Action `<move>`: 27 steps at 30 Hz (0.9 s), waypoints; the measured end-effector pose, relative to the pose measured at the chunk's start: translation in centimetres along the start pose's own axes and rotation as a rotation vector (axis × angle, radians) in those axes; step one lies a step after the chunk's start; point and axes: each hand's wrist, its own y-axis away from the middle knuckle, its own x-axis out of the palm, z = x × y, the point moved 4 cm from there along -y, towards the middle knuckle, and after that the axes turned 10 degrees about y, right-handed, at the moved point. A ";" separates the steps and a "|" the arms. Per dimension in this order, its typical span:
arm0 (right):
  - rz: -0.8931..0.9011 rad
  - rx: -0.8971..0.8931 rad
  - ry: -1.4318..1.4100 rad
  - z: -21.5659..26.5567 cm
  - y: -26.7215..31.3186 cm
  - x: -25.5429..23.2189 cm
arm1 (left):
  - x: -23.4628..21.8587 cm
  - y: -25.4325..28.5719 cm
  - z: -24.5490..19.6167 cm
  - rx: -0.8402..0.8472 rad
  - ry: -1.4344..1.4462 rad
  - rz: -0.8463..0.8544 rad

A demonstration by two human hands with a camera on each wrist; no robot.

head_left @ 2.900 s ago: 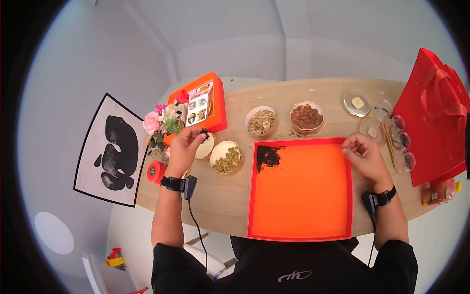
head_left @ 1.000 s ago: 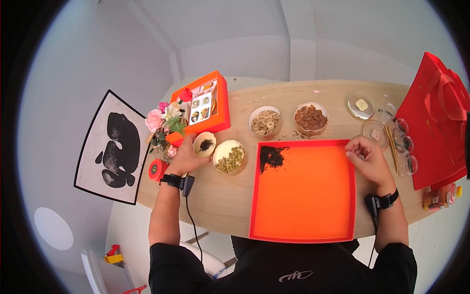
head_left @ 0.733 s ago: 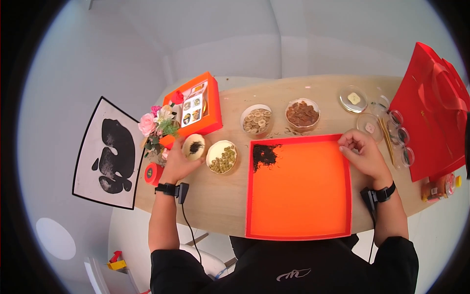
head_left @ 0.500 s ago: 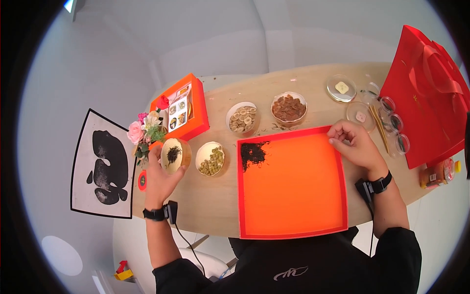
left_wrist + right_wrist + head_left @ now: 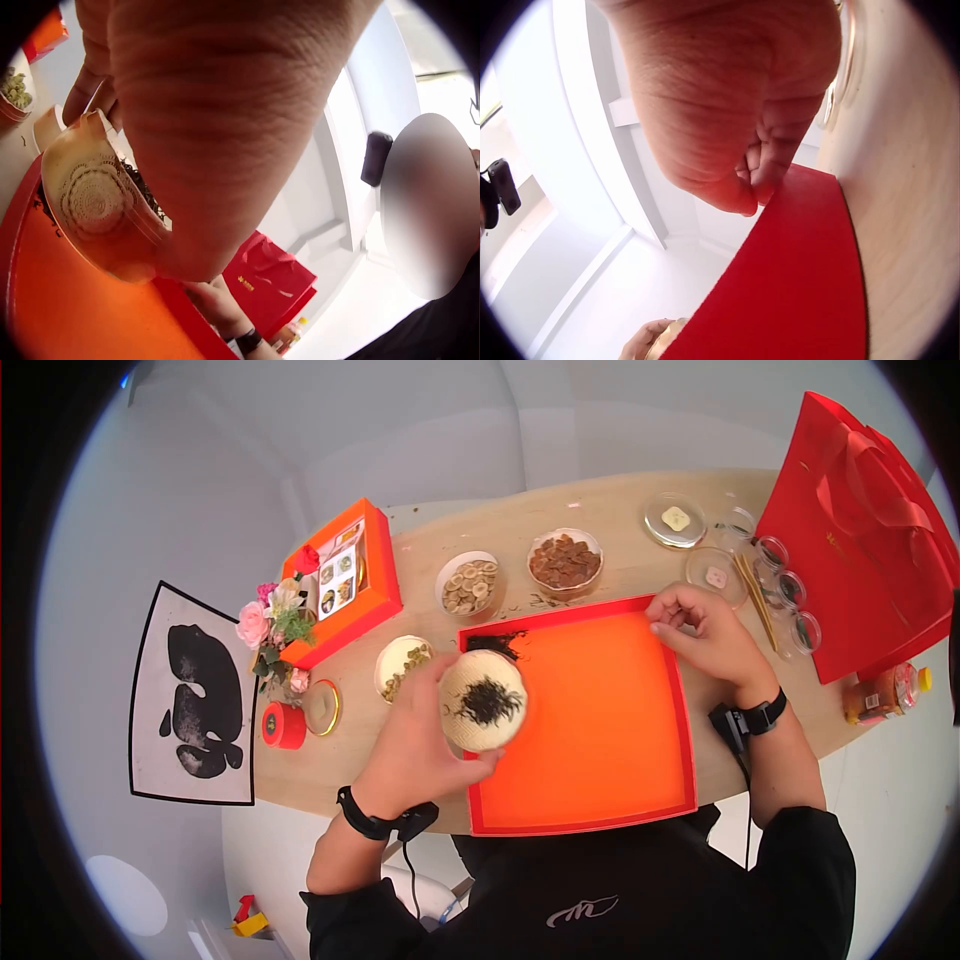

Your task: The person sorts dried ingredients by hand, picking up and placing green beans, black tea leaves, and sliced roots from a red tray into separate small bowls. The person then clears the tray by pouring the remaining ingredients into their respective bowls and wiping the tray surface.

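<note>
My left hand (image 5: 415, 755) grips a pale bowl (image 5: 460, 732) by its sides, over the left part of an orange tray (image 5: 590, 730) with red walls. A heap of dark, thin shreds like tea leaves (image 5: 490, 702) lies in the bowl. Behind it, more dark shreds (image 5: 500, 644) lie in the tray's back left corner, partly hidden by the bowl. In the left wrist view the bowl (image 5: 94, 199) shows a patterned underside and is tilted. My right hand (image 5: 700, 632) stays at the tray's back right corner, fingers loosely curled, fingertips right at the red rim (image 5: 802, 247).
A bowl of green pieces (image 5: 400, 662) stands left of the tray. Behind it are bowls of pale round slices (image 5: 470, 584) and brown pieces (image 5: 566, 563). Gold chopsticks (image 5: 755, 602), clear round lids (image 5: 790, 590) and a red bag (image 5: 860, 540) stand right; flowers (image 5: 275, 622) left.
My left hand let shreds go into the bowl, took hold of it, and carried it right, over the tray. My right hand kept its place at the tray corner. The head view shifted.
</note>
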 end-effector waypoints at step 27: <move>0.017 -0.029 0.045 0.4 -0.1 -0.2 | 4.0 -7.3 1.4 0.494 -0.441 0.237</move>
